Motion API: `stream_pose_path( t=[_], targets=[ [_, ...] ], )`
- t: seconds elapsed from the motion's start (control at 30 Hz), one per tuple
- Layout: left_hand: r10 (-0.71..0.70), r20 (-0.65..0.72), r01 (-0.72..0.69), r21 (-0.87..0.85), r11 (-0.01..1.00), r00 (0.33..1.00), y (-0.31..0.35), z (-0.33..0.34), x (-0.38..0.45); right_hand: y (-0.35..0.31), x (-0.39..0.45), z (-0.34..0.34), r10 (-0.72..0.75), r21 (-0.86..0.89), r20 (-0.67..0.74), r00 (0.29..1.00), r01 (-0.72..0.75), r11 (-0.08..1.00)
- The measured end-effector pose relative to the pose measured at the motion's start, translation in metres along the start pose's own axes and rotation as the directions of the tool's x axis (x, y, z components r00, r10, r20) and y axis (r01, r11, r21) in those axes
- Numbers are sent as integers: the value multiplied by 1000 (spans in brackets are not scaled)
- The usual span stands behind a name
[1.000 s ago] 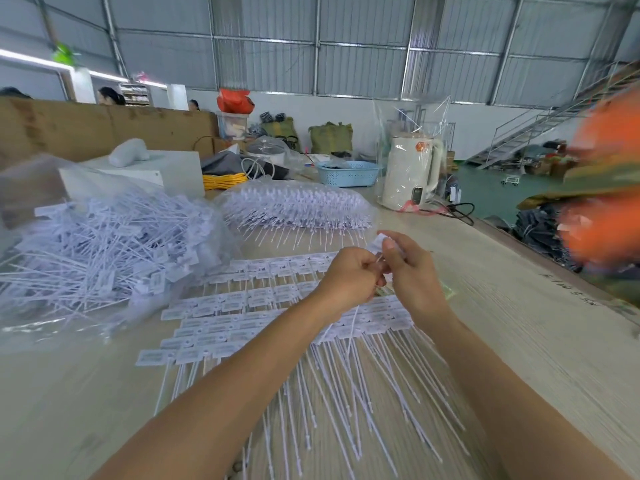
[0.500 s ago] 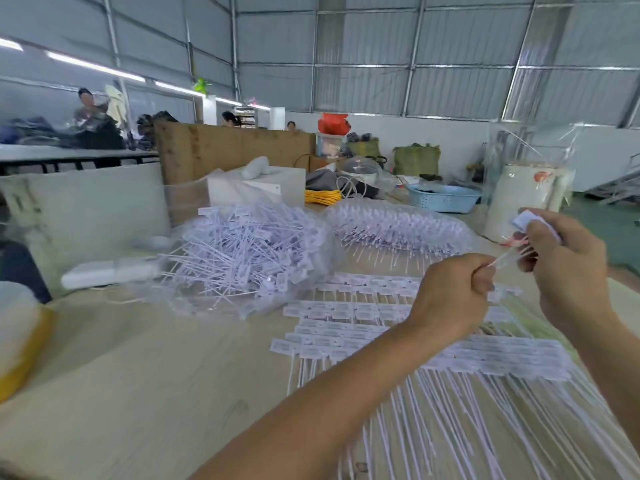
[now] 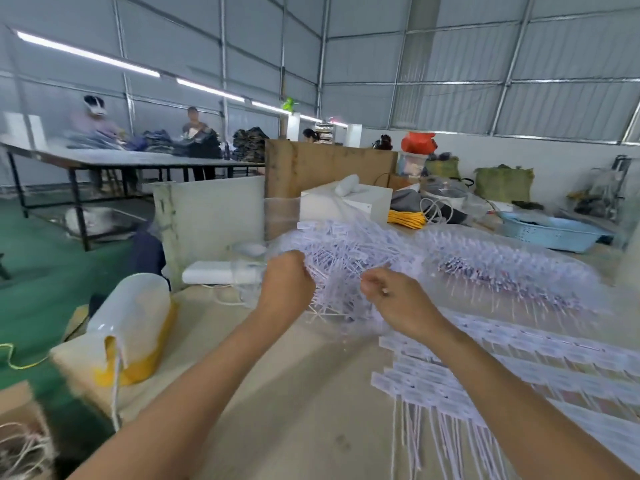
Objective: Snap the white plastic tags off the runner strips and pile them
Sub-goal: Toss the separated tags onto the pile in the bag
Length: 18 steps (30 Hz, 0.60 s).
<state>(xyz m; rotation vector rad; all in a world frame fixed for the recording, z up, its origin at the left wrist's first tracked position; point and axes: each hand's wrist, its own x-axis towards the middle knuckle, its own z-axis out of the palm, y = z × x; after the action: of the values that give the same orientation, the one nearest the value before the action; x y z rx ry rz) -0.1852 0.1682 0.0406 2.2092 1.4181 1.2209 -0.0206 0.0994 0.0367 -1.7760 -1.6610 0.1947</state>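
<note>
Since half a second earlier, the view had swung left and both hands had travelled from above the runner strips to the heap of loose tags. The left hand [image 3: 285,284] was now at the near edge of the tangled heap of loose white plastic tags [image 3: 346,258], which lay in a clear plastic bag on the pale wooden tabletop [image 3: 311,393]. Its fingers were curled tight, and thin white stems seemed to run out from under them, though blur made it hard to say what exactly they held. The right hand [image 3: 398,299] was just beside it, at the same heap, with fingers [image 3: 372,284] drawn together as if pinching something small; the white tag seen in that hand half a second before could no longer be made out.

By my judgement this was the piling step: one tag snapped off and brought to the heap, either just dropped or about to be. The flat white runner strips with tags attached [image 3: 485,375] lay in overlapping rows to the right, their long stems trailing toward the near edge, so plenty of work remained. A second bag of bundled tags [image 3: 502,268] sat beyond them, well apart from both hands.
</note>
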Motion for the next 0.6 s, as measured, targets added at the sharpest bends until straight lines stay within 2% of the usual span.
stream_pose_path(
  t=[0.13, 0.2, 0.3, 0.4, 0.5, 0.6],
  targets=[
    [-83, 72, 73, 136, 988, 994, -13, 17, 35, 9, 19, 16, 7, -219, 121, 993, 20, 976],
    [-62, 94, 43, 191, 981, 994, -9, 29, 50, 21, 27, 14, 34, -293, 124, 992, 4, 956],
    [-5, 203, -63, 328, 943, 979, -5, 49, 61, 36, 37, 6, 107, -335, 71, 992, -77, 939],
    [-42, 290, -116, 506, 855, 956, -6, 67, 61, 48, 41, 0, 161, -328, 45, 986, -138, 935],
    [-85, 352, -172, 636, 752, 932, 3, 64, 56, 50, 35, -2, 147, -363, 57, 987, -117, 925],
    [-45, 316, -215, 737, 640, 948, 28, 51, 43, 47, 11, -10, 121, -335, 72, 990, -90, 938]
  ],
)
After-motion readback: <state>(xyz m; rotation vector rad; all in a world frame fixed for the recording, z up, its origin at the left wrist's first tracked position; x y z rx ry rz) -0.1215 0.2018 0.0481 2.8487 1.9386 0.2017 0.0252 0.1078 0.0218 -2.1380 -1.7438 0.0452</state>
